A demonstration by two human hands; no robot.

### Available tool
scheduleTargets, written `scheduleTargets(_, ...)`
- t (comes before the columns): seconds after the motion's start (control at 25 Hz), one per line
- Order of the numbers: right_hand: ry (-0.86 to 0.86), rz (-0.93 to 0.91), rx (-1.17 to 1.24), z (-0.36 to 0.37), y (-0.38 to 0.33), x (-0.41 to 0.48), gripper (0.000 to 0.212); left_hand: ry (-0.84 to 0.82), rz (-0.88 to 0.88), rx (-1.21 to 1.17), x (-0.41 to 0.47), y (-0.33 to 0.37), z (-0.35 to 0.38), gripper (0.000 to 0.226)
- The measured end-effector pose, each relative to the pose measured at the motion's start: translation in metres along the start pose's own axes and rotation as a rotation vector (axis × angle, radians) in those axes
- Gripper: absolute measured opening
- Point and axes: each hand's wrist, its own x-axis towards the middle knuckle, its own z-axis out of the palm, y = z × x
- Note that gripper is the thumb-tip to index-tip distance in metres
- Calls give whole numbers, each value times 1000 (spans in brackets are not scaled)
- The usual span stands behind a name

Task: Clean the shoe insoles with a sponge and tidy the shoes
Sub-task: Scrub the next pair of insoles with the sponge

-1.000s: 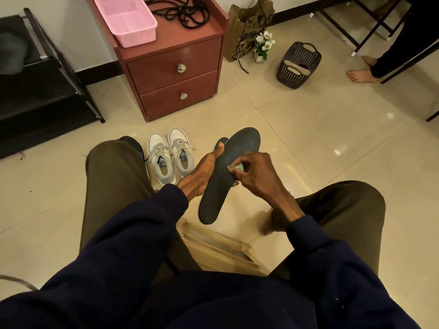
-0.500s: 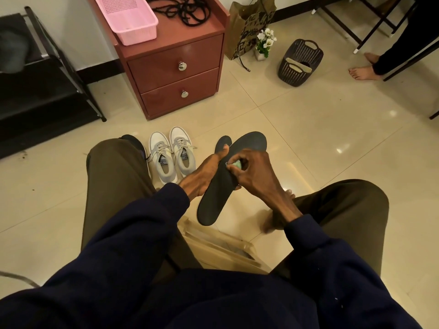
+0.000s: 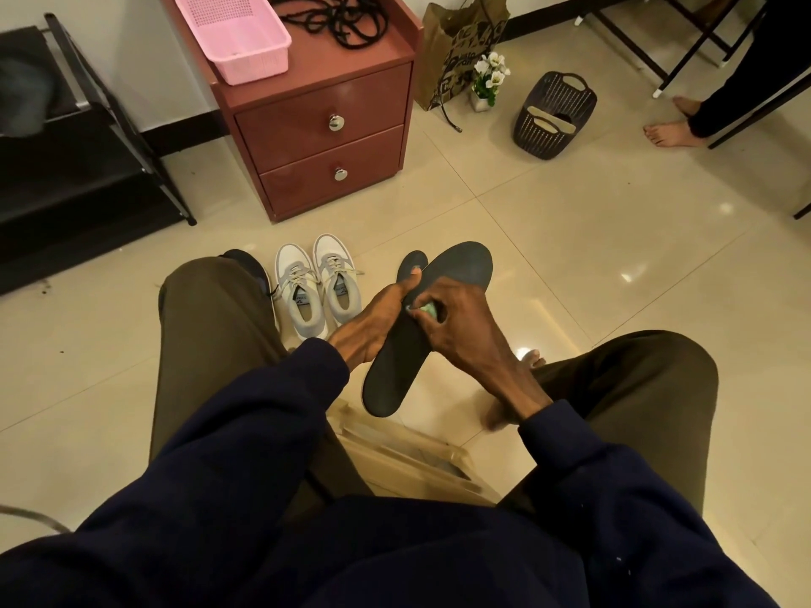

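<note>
On the head camera I see my left hand (image 3: 373,320) gripping the long dark grey foam insole (image 3: 395,373) by its left edge, tilted above the cream tiled floor (image 3: 570,265) between the knees. My right hand (image 3: 458,329) pinches a small pale green sponge (image 3: 428,309) against the insole's middle. A pair of white-and-grey laced sneakers (image 3: 316,287) stands on the floor just left.

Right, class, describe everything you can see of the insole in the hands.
The insole is dark grey, flat and foot-shaped, foam by its look, its wide rounded toe end pointing away and its heel end nearest the camera. It is held tilted above the floor. The left hand grips its left edge, thumb on top; the right hand presses a small green sponge against its middle.
</note>
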Motion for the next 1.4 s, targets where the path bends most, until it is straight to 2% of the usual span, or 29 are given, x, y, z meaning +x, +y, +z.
scheduleTargets(0.04, 62, 7, -37, -2, 4, 4, 5, -29, -9, -22, -1, 1, 1, 64)
scheduleTargets(0.16, 275, 201, -56, -18, 33, 13, 10, -143, -63, -58, -2, -2, 8, 78)
scheduleTargets(0.24, 301, 245, -38, -19, 34, 9, 9, -137, -80, -43, -2, -5, 8, 77)
scheduleTargets(0.28, 265, 214, -10, -17, 27, 6, 7, -127, -82, -50, -3, -4, 9, 74)
scheduleTargets(0.36, 83, 102, 69, -7, 6, 0, 3, -53, -32, -33, -5, -1, 6, 64)
scheduleTargets(0.44, -51, -21, 31, 2, -5, -3, 3, 36, 38, 47, -4, 2, 0, 55)
scheduleTargets(0.52, 41, 4, -6, -1, 5, 5, 6, -8, 25, -4, -5, 3, 1, 60)
scheduleTargets(0.6, 211, 148, -32, -16, 26, 13, 10, -119, -27, -66, -6, 1, 7, 72)
scheduleTargets(0.68, 296, 240, -32, -25, 38, 12, 9, -153, -57, -57, -5, -3, 9, 77)
scheduleTargets(0.76, 224, 190, 37, -22, 27, 6, 4, -120, -67, -61, -3, -3, 8, 74)
scheduleTargets(0.84, 15, 82, 105, -8, 6, -2, 2, -17, -4, -3, -2, -1, 3, 64)
scheduleTargets(0.92, -94, -14, 44, 0, -3, -3, 2, 57, 60, 64, -2, 1, -1, 57)
scheduleTargets(0.96, -54, -11, 30, -1, -1, 0, 4, 43, 58, 38, -2, 2, -1, 57)
scheduleTargets(1.08, 201, 158, -8, -22, 27, 11, 9, -111, -21, -59, -7, 1, 7, 71)
scheduleTargets(1.16, 276, 234, -25, -32, 36, 10, 11, -151, -29, -41, -5, -2, 8, 77)
scheduleTargets(1.24, 189, 197, 26, -27, 25, 5, 9, -112, -45, -52, -3, -2, 7, 73)
scheduleTargets(1.36, -86, 84, 89, -10, -1, -2, 7, 6, 45, -5, -4, 1, 2, 60)
scheduleTargets(1.4, -92, 71, 67, -8, 0, 0, 8, 21, 59, -7, -3, 2, 1, 59)
